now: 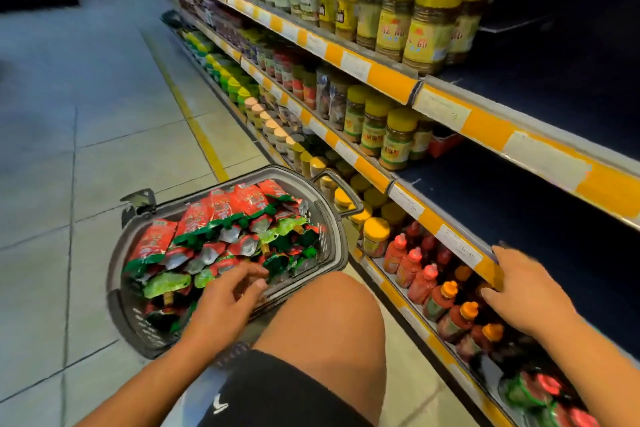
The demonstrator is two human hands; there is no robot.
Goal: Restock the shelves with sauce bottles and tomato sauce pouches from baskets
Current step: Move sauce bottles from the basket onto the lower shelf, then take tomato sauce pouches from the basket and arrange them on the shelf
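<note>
Shop aisle, tiled floor with a yellow line, shelving running up the right side of frame. Grey basket sits on the floor at centre-left, just beside the bottom shelf, piled with red-and-green tomato sauce pouches. Bare knee at centre bottom, touching the basket's near rim.

Left hand reaches into the near side of the basket, fingers spread and relaxed on top of the pouches, nothing gripped yet. Right hand, lower right, rests on the yellow shelf edge, fingers loosely draped, holding no item.

Step, as I read it: picking pouches from the basket. Next move needs a closed grip on a pouch or a few, then a lift over the rim and across the knee to the shelf.

Room: the dark shelf behind the right hand looks bare, so likely the target. Shelf below is packed with sauce bottles, red and orange caps, just under the right hand; easy to knock. Basket handle sticks up toward the shelf at the far side.
</note>
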